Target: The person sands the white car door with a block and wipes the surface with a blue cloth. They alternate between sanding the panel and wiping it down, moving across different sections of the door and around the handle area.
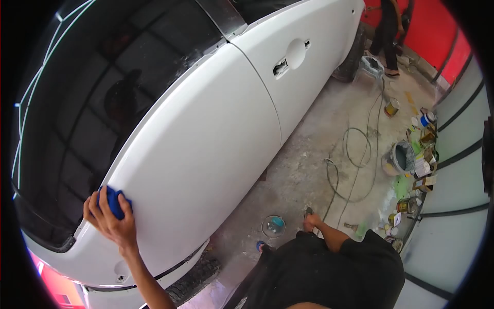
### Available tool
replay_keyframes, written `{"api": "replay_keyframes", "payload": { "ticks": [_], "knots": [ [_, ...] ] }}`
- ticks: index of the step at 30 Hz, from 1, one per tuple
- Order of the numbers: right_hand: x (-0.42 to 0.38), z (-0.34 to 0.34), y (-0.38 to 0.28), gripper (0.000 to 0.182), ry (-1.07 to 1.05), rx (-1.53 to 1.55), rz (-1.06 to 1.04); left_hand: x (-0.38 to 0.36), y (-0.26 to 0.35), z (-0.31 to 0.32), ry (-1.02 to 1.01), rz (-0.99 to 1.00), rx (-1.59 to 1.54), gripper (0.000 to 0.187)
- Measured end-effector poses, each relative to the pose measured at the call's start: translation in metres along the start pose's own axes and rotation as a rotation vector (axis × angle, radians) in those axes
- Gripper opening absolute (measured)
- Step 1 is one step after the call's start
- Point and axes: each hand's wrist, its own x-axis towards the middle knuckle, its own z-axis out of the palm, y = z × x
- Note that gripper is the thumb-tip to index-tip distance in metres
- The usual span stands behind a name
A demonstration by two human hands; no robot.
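A blue cloth or pad [116, 202] is pressed against the white car door [206, 113], just below the dark window [77, 103], with my left hand [114, 221] closed round it. Low over the floor, in front of my dark clothing, my right hand [312, 221] is closed on a small dark object [309, 211] that I cannot make out clearly. A round clear container [273, 226] with something teal in it stands on the floor between the door and my right hand.
A hose [355, 198] lies looped on the concrete floor [293, 165]. Along the right wall stand a grey bucket [400, 157] and several paint cans [406, 205]. Near the front wheel [352, 59] are a stool [371, 67] and another person [386, 36].
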Motion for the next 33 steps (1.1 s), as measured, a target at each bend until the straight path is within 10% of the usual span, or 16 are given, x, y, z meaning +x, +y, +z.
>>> {"api": "replay_keyframes", "payload": {
  "ticks": [10,21,25,33],
  "knots": [
    [0.004,-0.128,0.024,0.054,-0.048,0.372,0.185,0.11,0.17,0.084,-0.058,0.012,-0.104,0.048],
    [0.082,-0.087,0.096,0.054,0.101,0.481,0.063,0.203,0.299,0.159,-0.025,0.133,-0.187,0.045],
    [-0.023,-0.147,-0.016,0.061,-0.005,0.725,0.061,0.204,0.318,0.158,0.06,0.157,-0.298,0.04],
    [-0.111,-0.193,-0.242,0.06,-0.445,1.184,-0.335,-0.041,0.465,0.097,-0.638,0.079,-1.064,0.042]
  ]
}}
